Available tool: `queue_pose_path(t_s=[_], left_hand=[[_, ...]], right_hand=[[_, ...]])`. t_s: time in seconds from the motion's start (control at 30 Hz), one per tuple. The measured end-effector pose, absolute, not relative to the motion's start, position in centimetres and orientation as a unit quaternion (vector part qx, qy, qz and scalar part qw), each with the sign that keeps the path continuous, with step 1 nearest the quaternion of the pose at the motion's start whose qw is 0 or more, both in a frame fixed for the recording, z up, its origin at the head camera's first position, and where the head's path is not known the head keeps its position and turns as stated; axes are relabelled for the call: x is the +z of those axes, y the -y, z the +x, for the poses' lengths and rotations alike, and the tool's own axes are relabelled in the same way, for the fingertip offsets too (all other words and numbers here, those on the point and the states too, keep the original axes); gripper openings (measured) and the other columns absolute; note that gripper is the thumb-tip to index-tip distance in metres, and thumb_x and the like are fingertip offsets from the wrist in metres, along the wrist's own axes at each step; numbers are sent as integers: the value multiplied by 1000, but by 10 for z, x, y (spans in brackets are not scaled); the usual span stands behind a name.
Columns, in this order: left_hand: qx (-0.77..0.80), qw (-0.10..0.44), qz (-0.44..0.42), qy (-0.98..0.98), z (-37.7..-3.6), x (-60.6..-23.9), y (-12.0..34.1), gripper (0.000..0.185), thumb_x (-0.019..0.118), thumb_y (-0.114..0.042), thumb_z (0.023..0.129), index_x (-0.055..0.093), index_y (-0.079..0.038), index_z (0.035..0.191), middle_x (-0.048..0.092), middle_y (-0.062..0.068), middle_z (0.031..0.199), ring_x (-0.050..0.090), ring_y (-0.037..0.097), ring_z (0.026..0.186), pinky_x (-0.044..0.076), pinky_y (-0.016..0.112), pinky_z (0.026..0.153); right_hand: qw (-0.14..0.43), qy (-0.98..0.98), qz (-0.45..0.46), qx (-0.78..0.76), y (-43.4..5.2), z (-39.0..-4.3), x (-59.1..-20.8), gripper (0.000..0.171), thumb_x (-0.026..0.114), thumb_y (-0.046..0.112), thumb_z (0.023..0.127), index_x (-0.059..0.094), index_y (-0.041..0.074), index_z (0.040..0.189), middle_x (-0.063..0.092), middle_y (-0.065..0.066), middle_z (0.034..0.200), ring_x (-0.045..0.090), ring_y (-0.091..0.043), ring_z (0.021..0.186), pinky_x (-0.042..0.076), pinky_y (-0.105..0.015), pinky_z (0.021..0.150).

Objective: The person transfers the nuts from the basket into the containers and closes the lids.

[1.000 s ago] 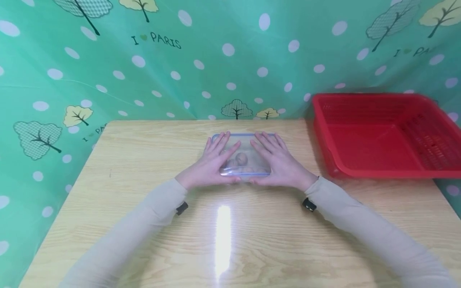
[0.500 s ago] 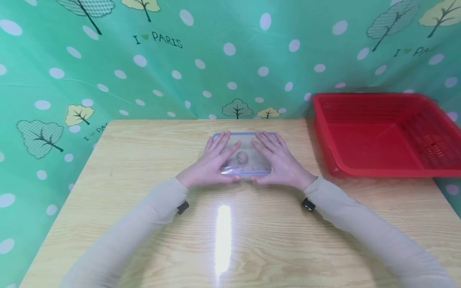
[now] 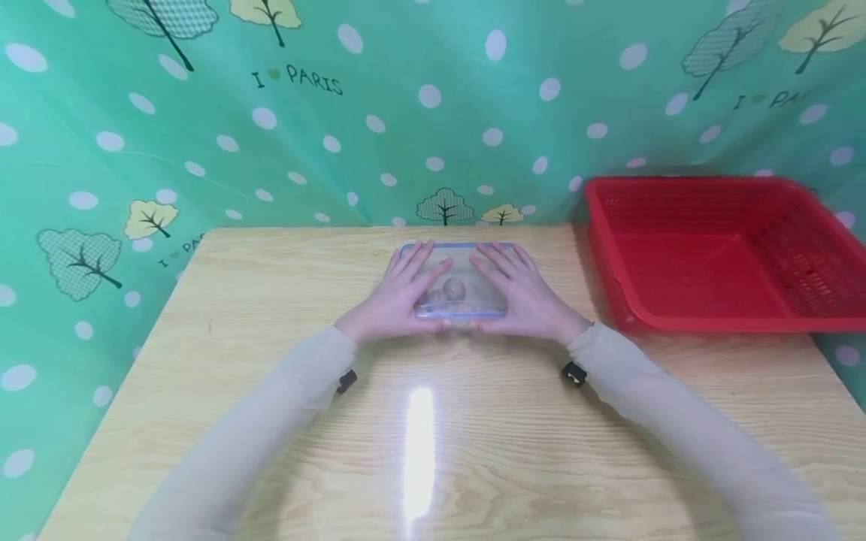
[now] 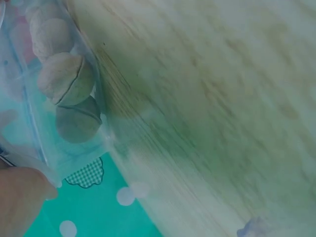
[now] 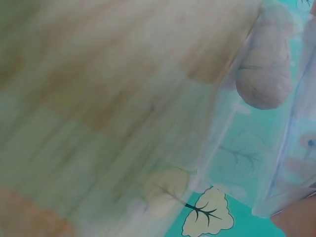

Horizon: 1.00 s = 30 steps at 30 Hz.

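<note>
A clear plastic food container [image 3: 467, 293] with a blue-edged lid lies between my two hands in the head view. Round brown nuts [image 3: 453, 289], walnut-like with a seam, show through its wall; the left wrist view shows several nuts [image 4: 66, 79] in a row, and the right wrist view catches another nut [image 5: 264, 81]. My left hand [image 3: 395, 300] grips the left end, fingers spread over the lid to its far edge, thumb along the near side. My right hand [image 3: 528, 300] mirrors this grip at the right end. The container's underside is hidden.
A red plastic basket [image 3: 619, 278] with slotted walls stands at the right. The container is at the far part of the wood-grain table [image 3: 514, 451]. Behind hangs a green dotted cloth [image 3: 291, 150] printed with trees.
Both hands and the container have shifted slightly up the head view, away from me or upward; I cannot tell which. The grip looks the same, and the basket stays put.
</note>
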<state>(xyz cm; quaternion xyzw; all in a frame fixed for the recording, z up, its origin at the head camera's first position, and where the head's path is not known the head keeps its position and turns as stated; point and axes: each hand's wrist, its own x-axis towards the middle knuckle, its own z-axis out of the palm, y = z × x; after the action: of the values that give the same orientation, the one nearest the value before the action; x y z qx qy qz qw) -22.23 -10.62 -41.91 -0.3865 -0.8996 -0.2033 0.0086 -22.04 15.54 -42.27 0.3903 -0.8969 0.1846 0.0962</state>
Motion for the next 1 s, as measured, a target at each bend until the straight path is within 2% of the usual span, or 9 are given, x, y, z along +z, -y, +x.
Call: queue_pose_path(t_s=[0.2,0.43,0.57,0.77,1.0], left_hand=[[-190,10,-383,904,-228,-419,107,92,63,-55,84,24,-8,154,-1,19,159,-8,33,145,-13,48,113],[-185,16,-382,906,-238,-419,103,92,59,-59,85,23,-10,154,1,18,160,-7,30,145,-6,55,114],[-185,14,-377,907,-240,-418,103,93,60,-60,84,24,-11,154,1,17,160,-7,29,145,-9,51,114],[-173,24,-371,912,-239,-415,105,92,60,-62,83,26,-12,153,5,18,159,-3,30,145,-13,52,112],[-172,24,-357,918,-238,-412,104,85,57,-59,88,26,-15,154,6,17,160,-2,35,145,-15,56,110]], right_hand=[[90,900,394,166,-155,-228,-421,100,70,57,76,33,-2,147,23,-22,155,15,-39,143,-3,-48,116],[85,904,389,156,-159,-238,-418,100,70,57,76,32,-2,148,22,-21,155,15,-38,143,-2,-45,117],[90,903,389,160,-159,-240,-417,99,70,56,76,34,-2,148,24,-22,154,18,-39,142,1,-47,117],[85,904,383,169,-156,-243,-417,99,69,59,77,35,0,148,28,-21,153,22,-39,140,7,-50,117],[48,917,370,141,-156,-240,-410,96,65,62,82,30,6,152,23,-17,156,16,-34,143,5,-48,117]])
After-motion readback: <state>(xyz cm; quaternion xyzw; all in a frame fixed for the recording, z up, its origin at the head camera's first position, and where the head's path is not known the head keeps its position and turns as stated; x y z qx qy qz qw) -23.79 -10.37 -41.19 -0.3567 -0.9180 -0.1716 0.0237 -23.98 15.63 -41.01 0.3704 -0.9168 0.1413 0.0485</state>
